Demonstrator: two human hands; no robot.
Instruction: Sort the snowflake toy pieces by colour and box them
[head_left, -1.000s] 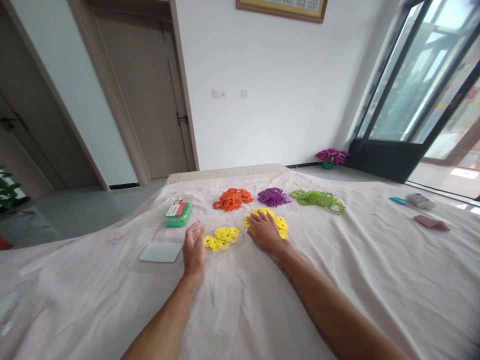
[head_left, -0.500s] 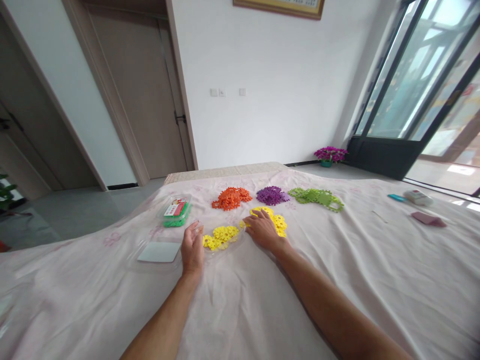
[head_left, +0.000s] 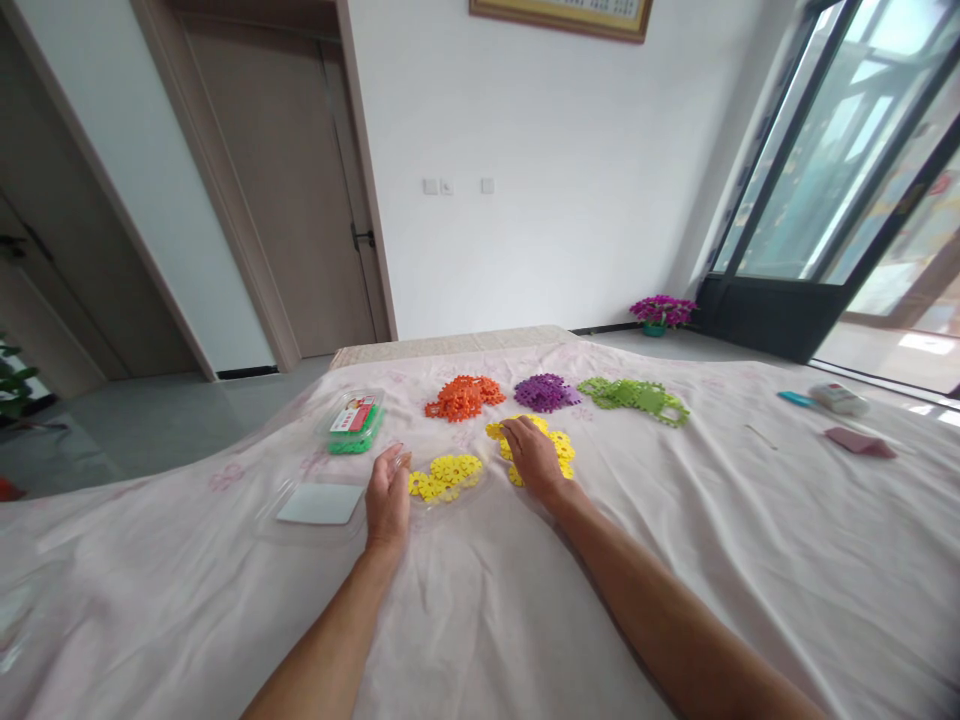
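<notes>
My left hand (head_left: 388, 497) is closed on the left side of a clear plastic box (head_left: 431, 508), thumb and fingers at its rim. Yellow flower-shaped plastic pieces (head_left: 448, 474) lie inside. Just right of the box, my right hand (head_left: 536, 457) is over a loose pile of the same yellow pieces (head_left: 561, 447). Its fingers are bent down onto pieces at the pile's left side; the hand hides part of the pile, and how many pieces it grips cannot be seen.
A clear lid with a pale card (head_left: 319, 504) lies left of my left hand. Behind it stands a labelled box of green pieces (head_left: 355, 425). Orange (head_left: 465, 397), purple (head_left: 546, 392) and light green piles (head_left: 637, 397) line the back. A pink folded item (head_left: 860, 442) lies far right on the cloth.
My right hand has drawn back from the box's right edge to the yellow pile, its fingers now more bent. My left hand stays at the box.
</notes>
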